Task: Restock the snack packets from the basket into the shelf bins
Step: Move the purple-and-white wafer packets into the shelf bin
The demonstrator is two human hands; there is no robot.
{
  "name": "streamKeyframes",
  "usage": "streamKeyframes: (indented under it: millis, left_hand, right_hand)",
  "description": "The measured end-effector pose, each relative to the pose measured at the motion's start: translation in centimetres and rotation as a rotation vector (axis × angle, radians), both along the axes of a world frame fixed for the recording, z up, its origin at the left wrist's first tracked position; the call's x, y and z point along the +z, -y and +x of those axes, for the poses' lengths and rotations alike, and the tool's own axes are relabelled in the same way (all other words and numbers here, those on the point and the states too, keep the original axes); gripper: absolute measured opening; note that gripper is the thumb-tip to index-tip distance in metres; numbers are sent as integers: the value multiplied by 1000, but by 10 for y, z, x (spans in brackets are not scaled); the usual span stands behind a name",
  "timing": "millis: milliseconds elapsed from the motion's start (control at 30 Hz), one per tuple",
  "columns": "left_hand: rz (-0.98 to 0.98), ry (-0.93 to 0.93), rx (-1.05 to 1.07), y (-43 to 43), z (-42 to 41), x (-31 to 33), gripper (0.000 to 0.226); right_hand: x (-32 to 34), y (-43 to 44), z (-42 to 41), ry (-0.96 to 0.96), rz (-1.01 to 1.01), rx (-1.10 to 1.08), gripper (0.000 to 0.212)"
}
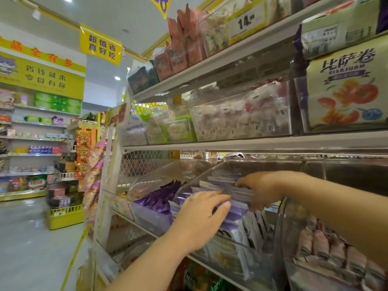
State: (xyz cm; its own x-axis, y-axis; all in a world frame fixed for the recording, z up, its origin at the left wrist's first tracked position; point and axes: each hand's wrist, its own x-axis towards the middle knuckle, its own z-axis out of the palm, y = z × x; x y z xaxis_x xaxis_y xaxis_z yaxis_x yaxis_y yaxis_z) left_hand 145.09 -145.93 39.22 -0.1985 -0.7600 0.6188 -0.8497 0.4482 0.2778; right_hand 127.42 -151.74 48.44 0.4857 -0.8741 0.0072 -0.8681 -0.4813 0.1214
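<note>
Both my hands are inside a clear plastic shelf bin [189, 185] at mid height. White and purple snack packets [235, 208] stand in a row in that bin. My left hand [201, 217] presses on the front of the row, thumb over a packet's top edge. My right hand [260, 187] reaches in from the right and grips the back of the same row. Its fingertips are hidden among the packets. The basket is out of view.
A neighbouring bin to the left holds dark purple packets [159, 196]. To the right, a curved clear bin [315, 244] holds pinkish packets. Shelves above carry more bins and a pizza-roll box [344, 89]. An aisle with a yellow display rack [67, 215] lies to the left.
</note>
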Motion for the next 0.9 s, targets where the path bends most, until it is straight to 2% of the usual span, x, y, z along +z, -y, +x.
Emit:
streamKeyframes:
  millis: [100, 200, 267, 333, 467, 600, 767, 900]
  left_hand:
    - [-7, 3, -3, -3, -1, 1, 42]
    - [-38, -8, -2, -12, 3, 2, 42]
    - [-109, -65, -7, -22, 10, 1, 39]
    - [-210, -143, 9, -33, 20, -5, 34]
    - [-340, -299, 108, -58, 43, -39, 27]
    - [-359, -404, 246, -83, 72, -97, 30]
    - [-216, -470, 387, -118, 118, -183, 26]
    - [-69, -526, 495, -148, 145, -262, 20]
  right_hand:
    - [-6, -4, 2, -109, -194, 57, 60]
    - [8, -20, -5, -115, -185, 39, 74]
    - [17, -36, -4, -68, -236, 73, 63]
    - [18, -53, 6, 59, -327, 156, 48]
    - [-11, -90, 50, 198, -542, 370, 31]
    - [-68, -116, 107, 178, -453, 507, 26]
    - [-164, -126, 163, 177, -295, 588, 24]
    - [-268, -124, 194, 136, -61, 576, 27]
